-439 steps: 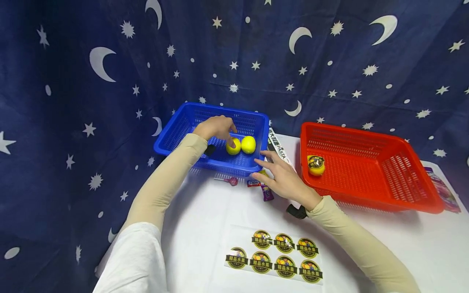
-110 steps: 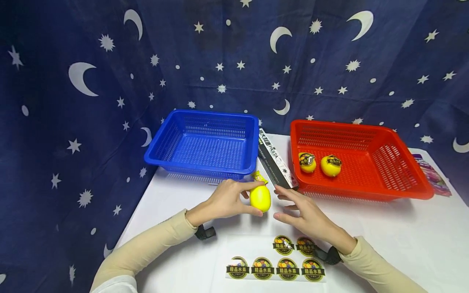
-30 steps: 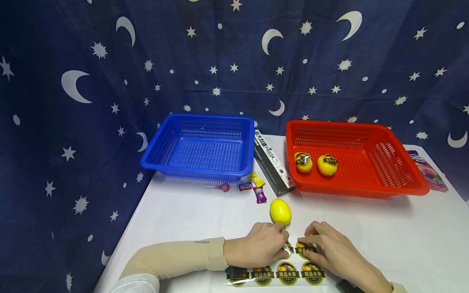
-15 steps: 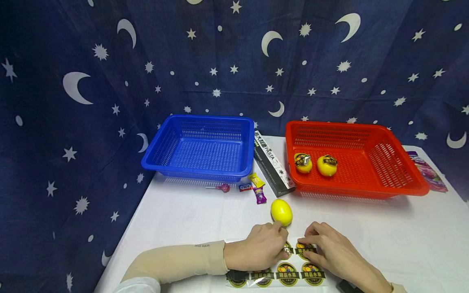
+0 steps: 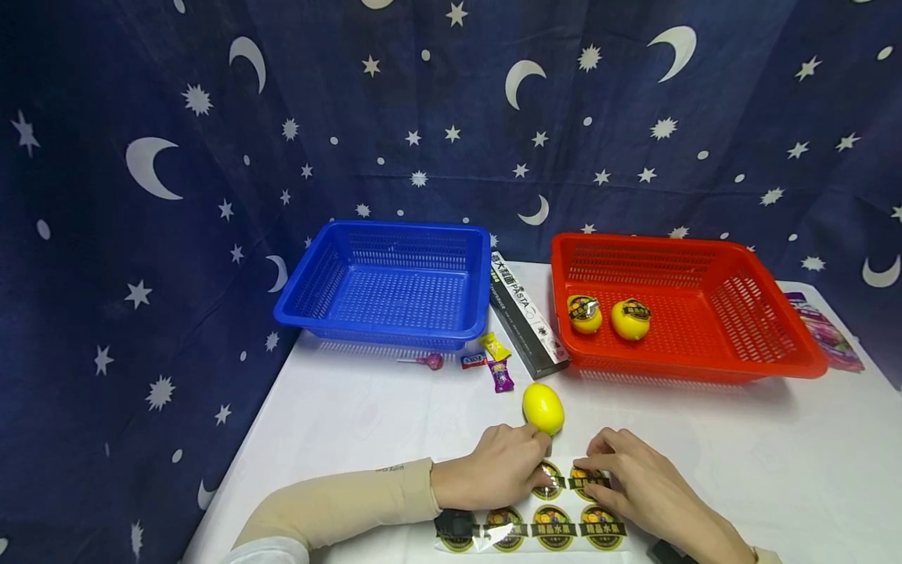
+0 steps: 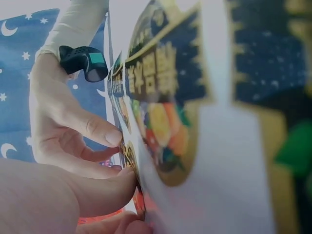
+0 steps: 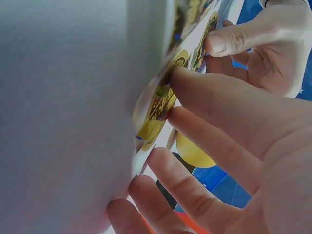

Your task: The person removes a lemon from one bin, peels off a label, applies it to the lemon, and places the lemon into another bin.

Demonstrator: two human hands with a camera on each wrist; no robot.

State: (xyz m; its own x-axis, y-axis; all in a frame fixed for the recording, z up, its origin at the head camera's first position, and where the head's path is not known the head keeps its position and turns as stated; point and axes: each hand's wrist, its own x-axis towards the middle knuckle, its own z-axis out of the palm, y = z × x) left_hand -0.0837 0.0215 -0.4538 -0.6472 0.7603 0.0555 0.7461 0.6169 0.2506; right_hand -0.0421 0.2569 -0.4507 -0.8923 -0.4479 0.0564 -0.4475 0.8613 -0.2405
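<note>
A clear sheet of round black-and-gold fruit stickers (image 5: 553,526) lies on the white table. My left hand (image 5: 493,470) bends over its upper row, thumb on the sticker (image 5: 552,484) there; its index knuckle is beside a loose yellow lemon (image 5: 543,408). On the same row my right hand (image 5: 643,489) has thumb and index finger at either side of the rightmost sticker (image 5: 588,483). In the right wrist view the sheet (image 7: 163,105) bows up slightly at my right fingertips, and my left thumb (image 7: 219,44) touches it further along. Left palm hides the sheet's left part.
Back left stands a blue basket (image 5: 384,301); back right, a red basket (image 5: 712,313) holds two stickered lemons (image 5: 630,319). Between them lie a pasta box (image 5: 527,317), a lollipop (image 5: 428,361) and several wrapped candies (image 5: 501,376). A purple packet (image 5: 824,333) is at far right.
Earlier the lemon left the blue basket in my left hand; now it lies on the table. A second stickered lemon is in the red basket. Lately my left thumb slid slightly left.
</note>
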